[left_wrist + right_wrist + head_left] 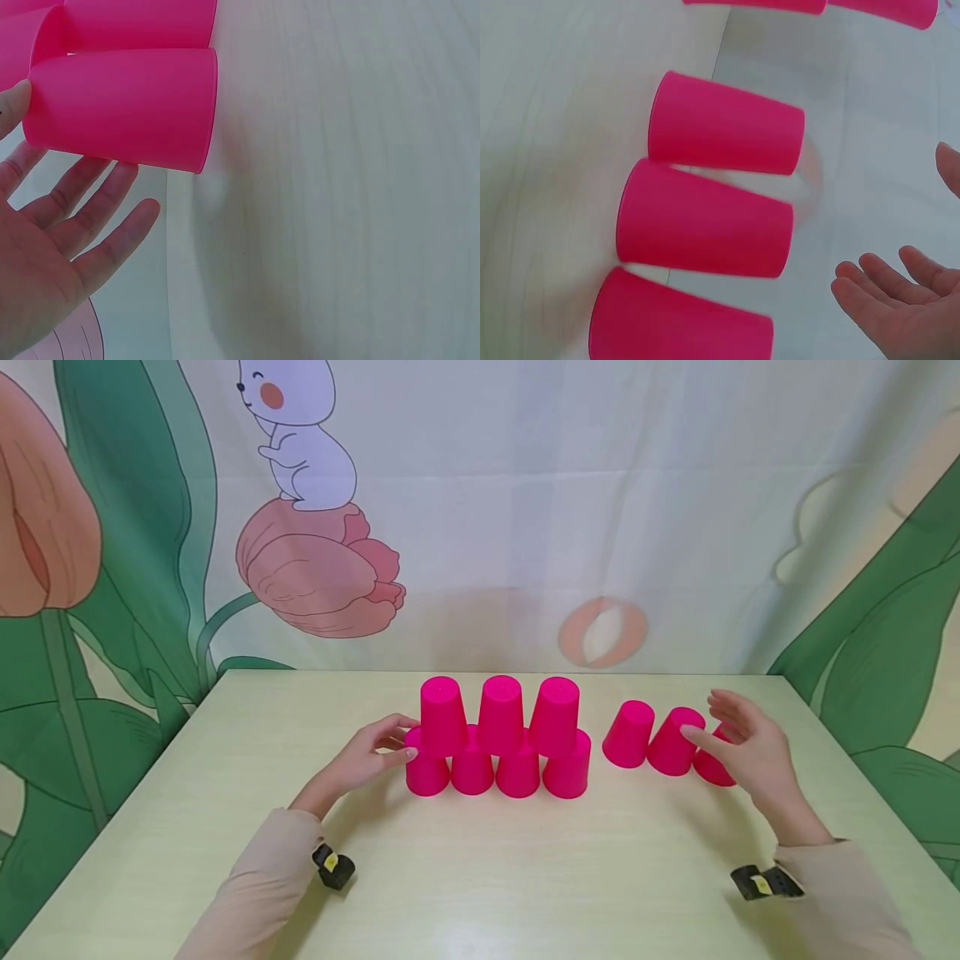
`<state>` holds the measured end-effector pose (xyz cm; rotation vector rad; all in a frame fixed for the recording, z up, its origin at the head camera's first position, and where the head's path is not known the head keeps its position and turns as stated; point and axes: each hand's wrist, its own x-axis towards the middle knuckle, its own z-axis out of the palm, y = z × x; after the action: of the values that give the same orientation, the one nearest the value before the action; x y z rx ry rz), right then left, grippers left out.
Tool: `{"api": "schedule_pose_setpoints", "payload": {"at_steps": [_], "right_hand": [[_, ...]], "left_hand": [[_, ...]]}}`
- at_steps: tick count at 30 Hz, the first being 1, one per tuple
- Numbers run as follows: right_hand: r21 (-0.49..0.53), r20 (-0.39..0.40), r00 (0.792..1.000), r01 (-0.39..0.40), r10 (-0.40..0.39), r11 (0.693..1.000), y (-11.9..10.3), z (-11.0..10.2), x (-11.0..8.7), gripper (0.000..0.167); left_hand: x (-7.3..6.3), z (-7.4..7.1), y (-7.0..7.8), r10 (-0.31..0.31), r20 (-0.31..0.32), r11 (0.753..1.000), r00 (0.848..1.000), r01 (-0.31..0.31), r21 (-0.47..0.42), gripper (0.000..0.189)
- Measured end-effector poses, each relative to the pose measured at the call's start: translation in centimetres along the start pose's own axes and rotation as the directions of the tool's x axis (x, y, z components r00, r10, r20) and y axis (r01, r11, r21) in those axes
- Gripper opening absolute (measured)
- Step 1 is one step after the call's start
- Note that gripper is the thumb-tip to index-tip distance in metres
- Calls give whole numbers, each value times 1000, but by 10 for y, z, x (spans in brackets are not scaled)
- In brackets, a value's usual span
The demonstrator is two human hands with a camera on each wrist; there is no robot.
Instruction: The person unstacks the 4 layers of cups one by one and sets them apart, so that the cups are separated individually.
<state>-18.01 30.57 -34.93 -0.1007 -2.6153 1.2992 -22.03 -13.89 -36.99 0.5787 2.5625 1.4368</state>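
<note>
Several bright pink cups (517,777) stand upside down in a row on the table, with three more (500,718) upside down on top of them, bridging the gaps. My left hand (369,756) is at the stack's left end, its thumb at the leftmost lower cup (124,109) and its other fingers extended loosely behind it. To the right stand three separate upside-down cups (628,737) in a slanting row. Above the rightmost cup (681,322) my right hand (750,760) hovers with its fingers spread, holding nothing; it partly hides that cup in the head view.
The pale wooden table (495,877) reaches back to a printed curtain (487,527) with flowers and a white animal. Bare tabletop separates the stack from the three single cups. A small black device (333,867) is strapped at each wrist.
</note>
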Motion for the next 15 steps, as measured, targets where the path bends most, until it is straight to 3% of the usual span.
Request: {"api": "schedule_pose_setpoints", "payload": {"at_steps": [15], "right_hand": [[47, 78, 989, 122, -126, 991, -19, 35, 0, 75]], "left_hand": [[0, 0, -1, 9, 1, 1000, 1000, -9, -1, 37]]}}
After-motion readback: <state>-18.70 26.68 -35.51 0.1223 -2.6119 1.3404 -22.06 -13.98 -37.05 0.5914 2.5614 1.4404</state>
